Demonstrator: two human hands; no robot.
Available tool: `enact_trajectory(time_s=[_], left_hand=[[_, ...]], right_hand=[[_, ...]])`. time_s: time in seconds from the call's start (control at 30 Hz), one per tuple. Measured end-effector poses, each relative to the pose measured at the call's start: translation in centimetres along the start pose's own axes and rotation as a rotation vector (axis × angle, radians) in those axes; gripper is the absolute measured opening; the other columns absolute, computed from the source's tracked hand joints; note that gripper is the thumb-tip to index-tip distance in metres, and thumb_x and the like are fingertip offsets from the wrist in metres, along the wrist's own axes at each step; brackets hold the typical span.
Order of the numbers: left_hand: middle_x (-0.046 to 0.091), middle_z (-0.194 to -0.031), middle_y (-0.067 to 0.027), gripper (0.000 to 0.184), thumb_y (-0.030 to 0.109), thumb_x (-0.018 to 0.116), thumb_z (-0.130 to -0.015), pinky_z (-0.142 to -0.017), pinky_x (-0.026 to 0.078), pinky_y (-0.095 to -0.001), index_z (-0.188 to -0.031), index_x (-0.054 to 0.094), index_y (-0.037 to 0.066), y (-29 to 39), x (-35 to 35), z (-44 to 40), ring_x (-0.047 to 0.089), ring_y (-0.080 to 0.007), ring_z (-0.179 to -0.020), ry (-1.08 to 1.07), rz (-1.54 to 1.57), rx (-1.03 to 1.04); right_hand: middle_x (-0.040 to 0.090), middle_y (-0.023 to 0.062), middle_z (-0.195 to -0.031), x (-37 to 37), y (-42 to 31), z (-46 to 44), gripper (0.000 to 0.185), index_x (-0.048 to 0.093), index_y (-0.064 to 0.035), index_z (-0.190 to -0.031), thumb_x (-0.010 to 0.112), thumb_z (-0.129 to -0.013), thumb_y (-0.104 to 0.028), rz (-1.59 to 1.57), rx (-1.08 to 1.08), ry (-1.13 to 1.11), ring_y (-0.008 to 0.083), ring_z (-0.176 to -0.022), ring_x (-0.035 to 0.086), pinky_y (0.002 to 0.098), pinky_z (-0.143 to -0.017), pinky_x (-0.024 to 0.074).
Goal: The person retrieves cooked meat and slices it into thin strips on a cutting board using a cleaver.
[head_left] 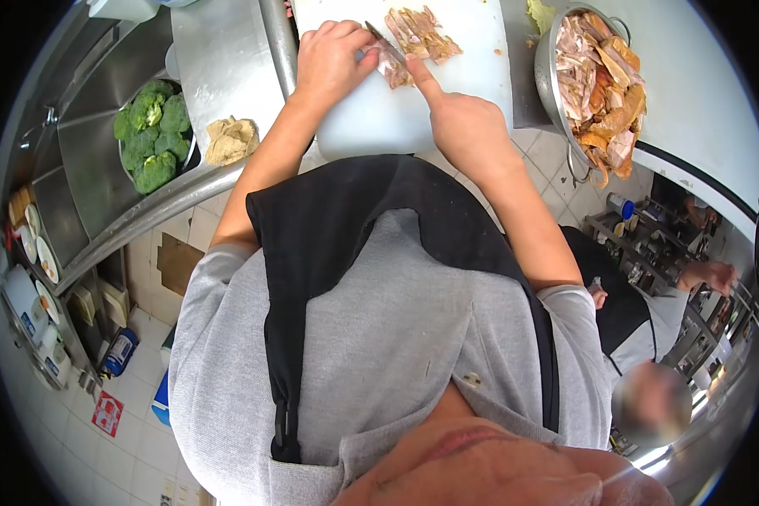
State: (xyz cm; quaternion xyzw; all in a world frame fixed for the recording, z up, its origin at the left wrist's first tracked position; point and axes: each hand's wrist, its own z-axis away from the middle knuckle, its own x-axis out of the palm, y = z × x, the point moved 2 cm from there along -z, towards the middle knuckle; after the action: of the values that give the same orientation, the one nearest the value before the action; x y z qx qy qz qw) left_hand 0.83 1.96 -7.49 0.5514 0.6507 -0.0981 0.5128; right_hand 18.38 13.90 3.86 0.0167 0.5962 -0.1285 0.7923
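On the white cutting board [379,126], my right hand [468,131] grips a knife [385,42], its index finger stretched along the top of the blade. My left hand [336,59] lies to the left of the blade, fingers curled and pressing on a piece of meat [396,74]. The blade rests at that piece, close to my left fingertips. Just beyond it, cut strips of meat [423,34] lie side by side on the board. The knife's handle is hidden inside my right hand.
To the right stands a metal colander [550,88] heaped with cooked meat pieces [603,84]. Broccoli [153,135] fills a bowl at the sink [88,181] on the left. A crumpled beige lump [232,141] lies on the steel counter [228,67]. A co-worker [628,312] stands behind at right.
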Motion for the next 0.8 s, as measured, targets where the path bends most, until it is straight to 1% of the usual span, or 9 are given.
enact_trajectory(time_s=[0.27, 0.33, 0.37, 0.43, 0.47, 0.57, 0.63, 0.7, 0.8], left_hand=[[0.070, -0.098, 0.0050, 0.013, 0.027, 0.077, -0.082, -0.084, 0.045, -0.0430, -0.093, 0.076, 0.019, -0.2, 0.2, -0.1, 0.065, -0.0201, -0.099, -0.012, 0.007, -0.003], [0.070, -0.098, 0.0051, 0.013, 0.027, 0.076, -0.082, -0.084, 0.045, -0.0430, -0.093, 0.076, 0.019, 0.1, 0.1, 0.1, 0.064, -0.0201, -0.099, -0.021, 0.018, 0.006], [0.070, -0.098, 0.0051, 0.013, 0.027, 0.077, -0.082, -0.084, 0.045, -0.0430, -0.092, 0.076, 0.019, 0.3, 0.0, 0.1, 0.064, -0.0200, -0.099, -0.055, -0.004, -0.015], [0.070, -0.098, 0.0051, 0.012, 0.027, 0.077, -0.083, -0.085, 0.045, -0.0430, -0.092, 0.076, 0.019, 0.3, -0.1, -0.2, 0.064, -0.0199, -0.099, -0.079, -0.035, -0.022], [0.070, -0.098, 0.0051, 0.012, 0.026, 0.077, -0.083, -0.085, 0.045, -0.0430, -0.092, 0.076, 0.019, 0.2, 0.0, 0.0, 0.064, -0.0203, -0.100, -0.057, -0.028, -0.021], [0.071, -0.099, 0.0054, 0.011, 0.026, 0.078, -0.083, -0.084, 0.045, -0.0417, -0.092, 0.076, 0.019, 0.1, -0.1, -0.1, 0.065, -0.0206, -0.100, -0.024, -0.028, -0.005], [0.071, -0.100, 0.0057, 0.010, 0.026, 0.078, -0.084, -0.084, 0.045, -0.0404, -0.091, 0.076, 0.020, 0.2, 0.0, 0.1, 0.065, -0.0206, -0.100, -0.016, -0.032, -0.001], [0.071, -0.099, 0.0028, 0.011, 0.024, 0.078, -0.082, -0.087, 0.045, -0.0438, -0.091, 0.076, 0.019, 0.1, 0.0, 0.1, 0.065, -0.0230, -0.102, -0.034, 0.007, -0.034], [0.070, -0.101, 0.0020, 0.015, 0.024, 0.078, -0.082, -0.089, 0.046, -0.0446, -0.095, 0.076, 0.019, 0.5, -0.2, 0.1, 0.065, -0.0231, -0.103, -0.057, -0.022, -0.054]], right_hand=[[0.069, 0.0160, -0.072, 3.1, 1.0, -0.7, 0.089, 0.024, -0.0235, -0.165, 0.056, -0.086, -0.002, -0.096, 0.038, 0.010, 0.0365, -0.065, 0.068, 0.0488, -0.064, 0.0546], [0.068, 0.0179, -0.070, 4.3, 1.4, -1.5, 0.087, 0.025, -0.0274, -0.165, 0.057, -0.088, -0.004, -0.173, -0.007, 0.146, 0.0389, -0.063, 0.067, 0.0505, -0.064, 0.0544], [0.068, 0.0179, -0.070, 4.6, 1.5, -1.9, 0.087, 0.025, -0.0274, -0.165, 0.057, -0.088, -0.004, -0.175, -0.002, 0.147, 0.0389, -0.063, 0.067, 0.0505, -0.064, 0.0544], [0.072, 0.0176, -0.078, 4.4, 1.6, -3.3, 0.078, 0.032, -0.0214, -0.162, 0.054, -0.090, -0.003, -0.177, 0.028, 0.151, 0.0386, -0.070, 0.071, 0.0502, -0.068, 0.0563], [0.072, 0.0176, -0.078, 4.4, 2.1, -3.7, 0.078, 0.032, -0.0214, -0.162, 0.054, -0.090, -0.003, -0.177, 0.031, 0.160, 0.0386, -0.070, 0.071, 0.0502, -0.068, 0.0563], [0.072, 0.0192, -0.077, 3.9, 3.5, -4.3, 0.073, 0.033, -0.0239, -0.162, 0.054, -0.094, -0.008, -0.254, 0.029, 0.177, 0.0395, -0.070, 0.070, 0.0508, -0.068, 0.0564], [0.069, 0.0226, -0.074, 3.5, 3.7, -4.0, 0.070, 0.027, -0.0278, -0.163, 0.053, -0.100, -0.013, -0.243, 0.030, 0.152, 0.0414, -0.070, 0.069, 0.0529, -0.070, 0.0547], [0.069, 0.0229, -0.075, 3.8, 3.8, -3.8, 0.071, 0.027, -0.0277, -0.163, 0.054, -0.100, -0.014, -0.238, 0.050, 0.133, 0.0419, -0.071, 0.069, 0.0530, -0.072, 0.0548], [0.070, 0.0234, -0.076, 3.9, 3.5, -3.4, 0.071, 0.026, -0.0275, -0.164, 0.054, -0.099, -0.014, -0.244, 0.075, 0.116, 0.0428, -0.073, 0.069, 0.0531, -0.074, 0.0550]])
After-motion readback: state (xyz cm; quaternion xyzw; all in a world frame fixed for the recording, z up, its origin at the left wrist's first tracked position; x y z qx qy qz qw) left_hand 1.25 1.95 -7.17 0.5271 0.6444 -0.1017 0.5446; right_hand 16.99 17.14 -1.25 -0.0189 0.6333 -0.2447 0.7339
